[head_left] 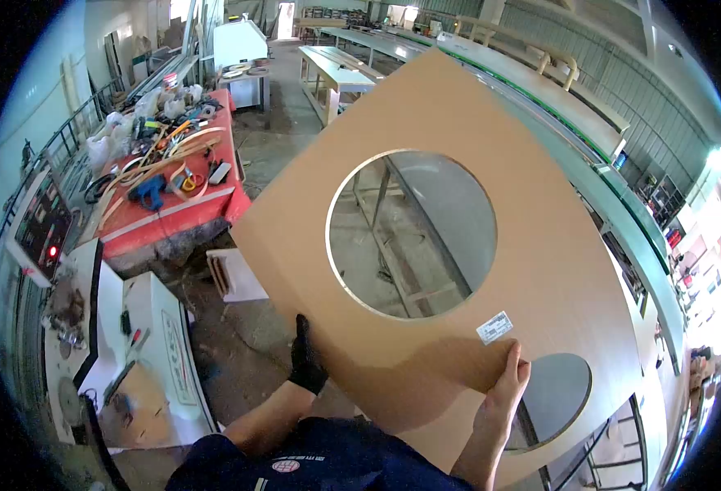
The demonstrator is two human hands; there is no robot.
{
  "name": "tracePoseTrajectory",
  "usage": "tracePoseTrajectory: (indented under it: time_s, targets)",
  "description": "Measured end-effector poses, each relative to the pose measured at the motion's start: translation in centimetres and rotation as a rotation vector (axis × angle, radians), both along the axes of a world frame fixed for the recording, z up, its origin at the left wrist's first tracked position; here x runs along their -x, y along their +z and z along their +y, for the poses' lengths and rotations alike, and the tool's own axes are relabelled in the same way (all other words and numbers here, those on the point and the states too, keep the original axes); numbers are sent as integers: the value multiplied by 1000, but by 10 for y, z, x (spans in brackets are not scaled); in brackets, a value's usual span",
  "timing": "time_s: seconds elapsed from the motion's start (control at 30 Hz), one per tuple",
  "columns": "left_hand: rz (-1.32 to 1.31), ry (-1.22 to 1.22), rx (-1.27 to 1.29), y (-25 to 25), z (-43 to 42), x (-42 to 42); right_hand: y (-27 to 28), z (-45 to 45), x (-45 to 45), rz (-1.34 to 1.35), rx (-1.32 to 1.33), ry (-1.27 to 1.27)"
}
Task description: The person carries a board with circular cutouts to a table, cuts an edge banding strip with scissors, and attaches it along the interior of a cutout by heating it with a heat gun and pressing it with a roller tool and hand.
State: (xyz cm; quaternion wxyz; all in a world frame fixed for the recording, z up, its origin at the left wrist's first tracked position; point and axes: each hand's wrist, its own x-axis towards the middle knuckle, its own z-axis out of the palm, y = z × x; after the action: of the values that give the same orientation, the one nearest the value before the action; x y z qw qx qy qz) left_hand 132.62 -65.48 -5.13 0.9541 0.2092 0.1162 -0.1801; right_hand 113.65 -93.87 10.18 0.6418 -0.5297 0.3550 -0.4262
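Note:
A large light-brown wooden panel point(295, 221) slants in front of me, with a big round hole through its middle and a second round hole lower right. My left hand point(306, 360), in a black glove, grips the panel's lower left edge, thumb up; its fingers are mostly hidden behind the board. Bare, my right hand point(503, 391) holds the panel at the rim of the lower hole, thumb lying on the front face. Just above that thumb is a white printed label point(494, 327). Through the large hole, a metal frame and the floor show.
To the left, a red-covered table point(180, 214) carries a blue tool point(149, 193), tape and bags. Nearer stands a white machine point(164, 344) beside a control panel point(45, 225) with a lit red light. A long machine line point(614, 192) runs along the right; a workbench point(337, 69) stands behind.

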Motion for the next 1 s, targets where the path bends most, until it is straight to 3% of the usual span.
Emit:
tracePoseTrajectory:
  time_s: [0.17,0.37,0.47,0.57,0.67,0.77,0.87,0.97,1.0]
  targets:
    - [-12,10,-52,49,-65,-119,15,-81,-133,85,-30,11]
    - [-26,-20,140,41,-106,-239,19,-144,-283,148,-13,23]
    - [-13,63,-24,43,-126,-302,15,-164,-356,137,-5,55]
    - [-99,42,-24,36,-149,-380,10,-181,-438,167,35,57]
    - [-77,33,-31,1,-170,-483,-7,-205,-534,188,43,66]
    - [60,96,-259,16,-196,-581,-11,-223,-638,155,-12,106]
    - [68,73,-321,26,-208,-675,-33,-251,-734,162,-36,25]
    - [90,47,-337,33,-225,-758,-27,-265,-813,104,-113,142]
    - [100,36,-329,12,-230,-791,-39,-280,-838,110,-99,161]
